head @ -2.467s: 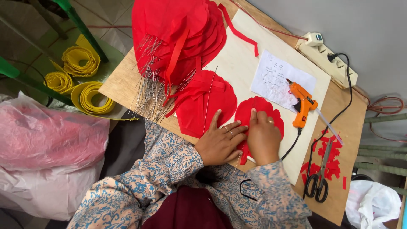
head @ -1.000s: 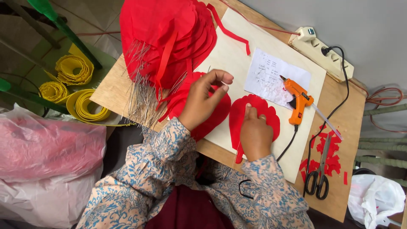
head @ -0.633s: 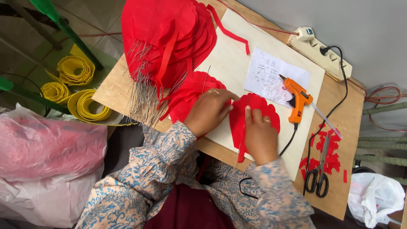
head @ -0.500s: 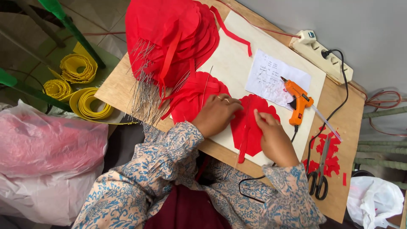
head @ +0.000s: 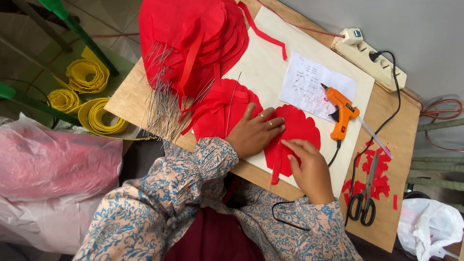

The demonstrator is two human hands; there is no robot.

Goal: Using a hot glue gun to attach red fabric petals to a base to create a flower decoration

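Observation:
A red scalloped petal lies on the pale board. My left hand rests flat on the petal's left edge, fingers spread, with rings on two fingers. My right hand presses its fingertips on the petal's lower part, next to a thin wire that runs down off the table edge. A second red petal piece lies just left of my left hand with another wire across it. Neither hand grips anything.
A pile of red petals and a bundle of thin wires sit at the left. An orange glue gun, a white paper, scissors among red scraps, and a power strip lie right. Yellow ribbon rolls and plastic bags are on the floor.
My left hand reached up to the petal pile, then came back down onto the petal's left edge. My right hand slid from the petal's top toward its lower right.

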